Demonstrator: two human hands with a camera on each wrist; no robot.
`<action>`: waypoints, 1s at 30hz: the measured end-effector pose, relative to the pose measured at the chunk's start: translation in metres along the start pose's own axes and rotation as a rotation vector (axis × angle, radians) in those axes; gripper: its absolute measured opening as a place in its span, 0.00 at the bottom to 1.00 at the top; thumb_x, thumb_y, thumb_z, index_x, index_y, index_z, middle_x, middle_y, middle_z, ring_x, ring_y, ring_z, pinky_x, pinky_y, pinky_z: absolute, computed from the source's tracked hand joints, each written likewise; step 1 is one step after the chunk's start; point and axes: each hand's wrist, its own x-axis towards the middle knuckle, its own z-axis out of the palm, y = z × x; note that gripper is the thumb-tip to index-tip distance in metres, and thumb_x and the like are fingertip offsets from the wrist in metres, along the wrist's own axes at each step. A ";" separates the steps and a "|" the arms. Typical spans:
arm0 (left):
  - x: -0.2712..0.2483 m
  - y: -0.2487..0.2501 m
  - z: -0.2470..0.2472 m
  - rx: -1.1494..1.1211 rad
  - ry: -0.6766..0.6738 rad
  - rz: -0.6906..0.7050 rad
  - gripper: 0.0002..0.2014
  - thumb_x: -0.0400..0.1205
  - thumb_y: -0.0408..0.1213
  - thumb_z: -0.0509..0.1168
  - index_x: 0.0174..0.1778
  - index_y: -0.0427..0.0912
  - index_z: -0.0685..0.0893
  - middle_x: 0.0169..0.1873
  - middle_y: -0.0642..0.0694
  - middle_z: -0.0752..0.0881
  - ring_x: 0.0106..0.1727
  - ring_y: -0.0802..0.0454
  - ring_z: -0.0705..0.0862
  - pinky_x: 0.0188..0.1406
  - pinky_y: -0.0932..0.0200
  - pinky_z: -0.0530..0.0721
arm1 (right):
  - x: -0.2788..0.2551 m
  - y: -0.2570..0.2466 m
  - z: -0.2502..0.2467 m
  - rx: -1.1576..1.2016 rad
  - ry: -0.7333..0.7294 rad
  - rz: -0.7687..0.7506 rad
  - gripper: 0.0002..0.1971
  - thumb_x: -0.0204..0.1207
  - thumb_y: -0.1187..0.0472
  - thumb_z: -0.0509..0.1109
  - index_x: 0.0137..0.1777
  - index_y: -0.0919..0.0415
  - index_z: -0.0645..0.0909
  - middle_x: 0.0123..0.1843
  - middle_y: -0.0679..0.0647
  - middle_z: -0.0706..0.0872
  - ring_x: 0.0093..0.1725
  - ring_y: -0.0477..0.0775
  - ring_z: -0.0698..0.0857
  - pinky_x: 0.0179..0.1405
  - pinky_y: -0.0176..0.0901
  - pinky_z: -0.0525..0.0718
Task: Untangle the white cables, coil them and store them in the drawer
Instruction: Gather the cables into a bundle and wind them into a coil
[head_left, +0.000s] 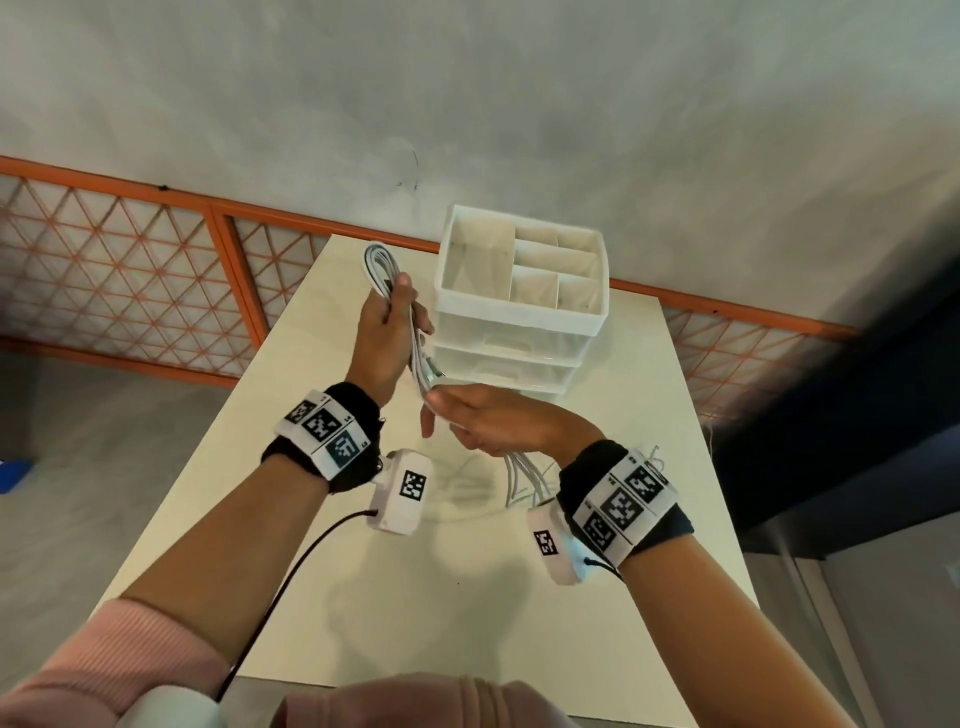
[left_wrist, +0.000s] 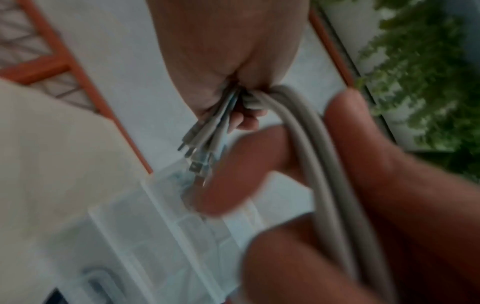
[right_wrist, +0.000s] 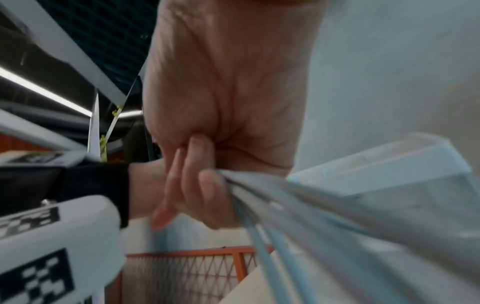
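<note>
A bundle of white cables (head_left: 382, 267) is held in the air above the cream table (head_left: 415, 597), just left of the white drawer unit (head_left: 519, 338). My left hand (head_left: 387, 322) grips the bundle's upper part, and a loop sticks out above the fist. My right hand (head_left: 467, 415) grips the lower part, with loose loops hanging below it. In the left wrist view the cables (left_wrist: 306, 154) run from my left palm (left_wrist: 221, 51), and several connector ends (left_wrist: 197, 152) stick out. The right wrist view shows my right hand (right_wrist: 228, 82) curled around the cables (right_wrist: 285, 201). Both drawers look closed.
The drawer unit carries an open divided tray (head_left: 524, 260) on top and stands at the table's far end. An orange lattice railing (head_left: 130, 270) runs behind the table. Grey floor lies to the left, and a dark wall is on the right. A black lead (head_left: 291, 561) trails from my left wrist.
</note>
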 end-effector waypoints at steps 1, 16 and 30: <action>-0.003 -0.001 0.003 -0.067 -0.019 -0.028 0.17 0.88 0.45 0.50 0.34 0.44 0.71 0.18 0.55 0.74 0.20 0.59 0.73 0.22 0.66 0.72 | 0.002 -0.001 0.002 -0.018 -0.043 0.016 0.25 0.84 0.40 0.46 0.54 0.57 0.78 0.29 0.51 0.63 0.26 0.49 0.62 0.24 0.37 0.65; -0.013 0.013 -0.007 -0.059 -0.500 -0.058 0.17 0.88 0.41 0.50 0.32 0.46 0.66 0.21 0.56 0.59 0.20 0.60 0.56 0.19 0.65 0.56 | -0.026 0.016 -0.058 -0.157 0.239 0.035 0.18 0.83 0.49 0.59 0.44 0.60 0.84 0.40 0.53 0.80 0.39 0.48 0.75 0.38 0.36 0.73; -0.026 0.031 0.029 0.044 -0.540 -0.272 0.17 0.87 0.44 0.52 0.37 0.43 0.80 0.19 0.57 0.81 0.22 0.63 0.77 0.28 0.68 0.73 | -0.021 -0.021 -0.052 -0.507 0.570 -0.078 0.08 0.80 0.55 0.65 0.50 0.56 0.83 0.47 0.56 0.89 0.49 0.60 0.85 0.49 0.52 0.82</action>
